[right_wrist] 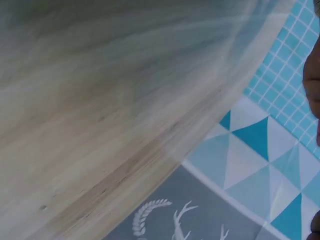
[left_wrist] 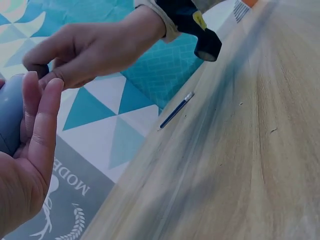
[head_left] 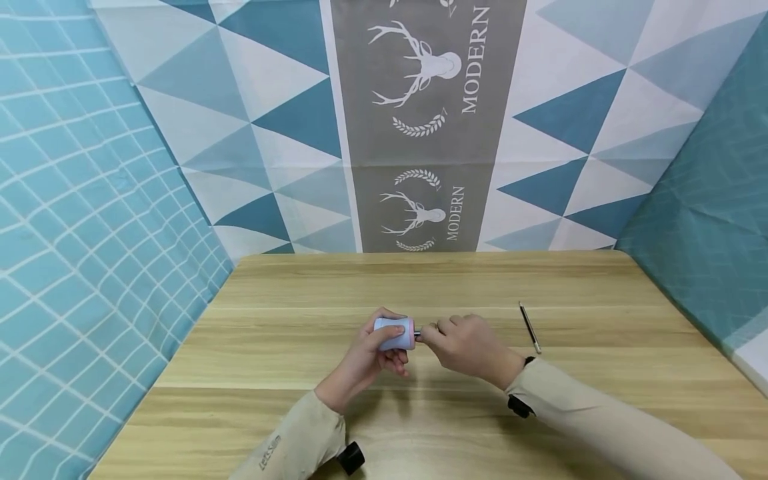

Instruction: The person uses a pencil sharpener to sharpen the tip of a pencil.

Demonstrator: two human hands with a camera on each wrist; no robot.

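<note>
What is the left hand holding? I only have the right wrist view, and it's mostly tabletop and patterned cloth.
Observer: The left hand grips a pale, pink-rimmed object.

Operator: And the right hand?

Observer: It pinches a small metallic piece at the object's pink-rimmed end.

Operator: Anything lying nearby?

Observer: Yes, a pencil lies on the table, to the right of the right hand.
</note>
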